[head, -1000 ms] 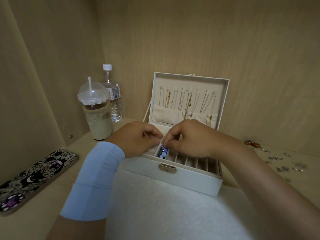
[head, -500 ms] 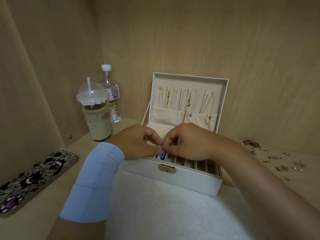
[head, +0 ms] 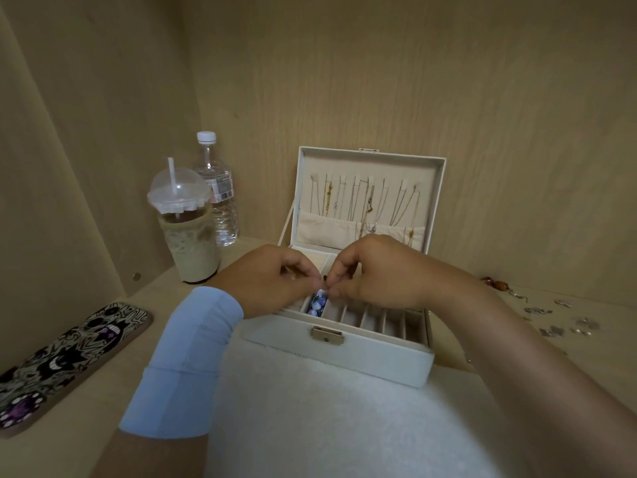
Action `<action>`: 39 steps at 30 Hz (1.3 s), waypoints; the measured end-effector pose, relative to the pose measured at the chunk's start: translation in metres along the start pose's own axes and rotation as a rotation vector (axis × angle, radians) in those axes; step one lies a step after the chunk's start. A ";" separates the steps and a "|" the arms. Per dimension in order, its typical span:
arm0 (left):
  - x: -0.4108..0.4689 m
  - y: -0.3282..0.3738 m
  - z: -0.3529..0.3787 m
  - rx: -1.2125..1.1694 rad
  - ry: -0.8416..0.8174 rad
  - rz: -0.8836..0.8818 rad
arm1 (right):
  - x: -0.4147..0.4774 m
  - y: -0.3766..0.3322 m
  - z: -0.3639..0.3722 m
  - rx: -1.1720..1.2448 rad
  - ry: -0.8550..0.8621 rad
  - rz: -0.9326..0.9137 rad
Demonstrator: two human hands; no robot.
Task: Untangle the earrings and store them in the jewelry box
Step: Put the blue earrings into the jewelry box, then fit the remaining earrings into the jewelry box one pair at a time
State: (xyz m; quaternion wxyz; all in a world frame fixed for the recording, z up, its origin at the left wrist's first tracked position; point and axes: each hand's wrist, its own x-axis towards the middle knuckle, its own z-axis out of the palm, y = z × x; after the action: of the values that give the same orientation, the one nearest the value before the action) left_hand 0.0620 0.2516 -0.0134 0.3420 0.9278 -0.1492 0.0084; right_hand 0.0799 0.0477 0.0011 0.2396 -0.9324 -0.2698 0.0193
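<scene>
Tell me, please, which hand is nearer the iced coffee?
Left. The left hand is just right of the iced coffee; the right hand is farther right, over the jewelry box.

My sleeve [head: 186, 360] is pale blue, the jewelry box [head: 341, 357] cream, its beads [head: 316, 304] blue-white, the tray [head: 65, 360] black-and-purple patterned.

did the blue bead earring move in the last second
Yes. The blue bead earring has risen slightly, its top now pinched above the slot in the jewelry box.

Loose earrings [head: 551, 322] too small, blurred
</scene>
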 end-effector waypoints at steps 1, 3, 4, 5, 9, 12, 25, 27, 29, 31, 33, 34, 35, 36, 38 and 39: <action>0.002 0.004 0.001 -0.001 0.024 0.009 | -0.003 0.002 -0.006 0.020 0.022 -0.003; 0.011 0.015 0.001 0.029 0.087 0.046 | -0.010 0.010 -0.023 0.060 0.068 0.008; 0.017 0.023 0.002 0.042 0.110 0.072 | -0.015 0.017 -0.033 0.081 0.095 0.024; 0.024 0.034 0.003 0.044 0.116 0.098 | -0.021 0.025 -0.043 0.096 0.129 0.040; 0.055 0.093 0.026 0.004 0.007 0.200 | -0.051 0.076 -0.077 0.106 0.289 0.154; 0.083 0.132 0.060 0.038 -0.101 0.232 | -0.074 0.123 -0.092 0.075 0.379 0.288; 0.186 0.169 0.195 0.385 -0.266 0.045 | -0.092 0.233 -0.071 -0.151 0.281 0.622; 0.189 0.170 0.203 0.399 -0.256 0.043 | -0.090 0.235 -0.067 -0.227 0.279 0.615; 0.191 0.171 0.209 0.446 -0.255 0.049 | -0.088 0.236 -0.063 -0.275 0.286 0.597; 0.193 0.170 0.212 0.481 -0.245 0.054 | -0.086 0.236 -0.060 -0.299 0.292 0.587; 0.195 0.169 0.215 0.502 -0.221 0.051 | -0.084 0.235 -0.058 -0.324 0.300 0.580; 0.195 0.169 0.217 0.511 -0.199 0.050 | -0.084 0.234 -0.057 -0.336 0.307 0.577; 0.195 0.169 0.218 0.519 -0.175 0.048 | -0.083 0.234 -0.055 -0.342 0.315 0.578; 0.194 0.168 0.220 0.524 -0.150 0.046 | -0.083 0.234 -0.054 -0.342 0.321 0.579; 0.192 0.167 0.223 0.520 -0.107 0.039 | -0.084 0.233 -0.054 -0.319 0.329 0.586; 0.191 0.166 0.223 0.506 -0.091 0.032 | -0.084 0.232 -0.054 -0.296 0.330 0.596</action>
State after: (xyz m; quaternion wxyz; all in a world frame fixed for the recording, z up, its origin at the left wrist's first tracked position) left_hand 0.1784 -0.0624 -0.0566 0.0915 0.9807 -0.1723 0.0093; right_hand 0.1317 -0.1905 -0.0653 0.1265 -0.9852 0.0559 -0.1016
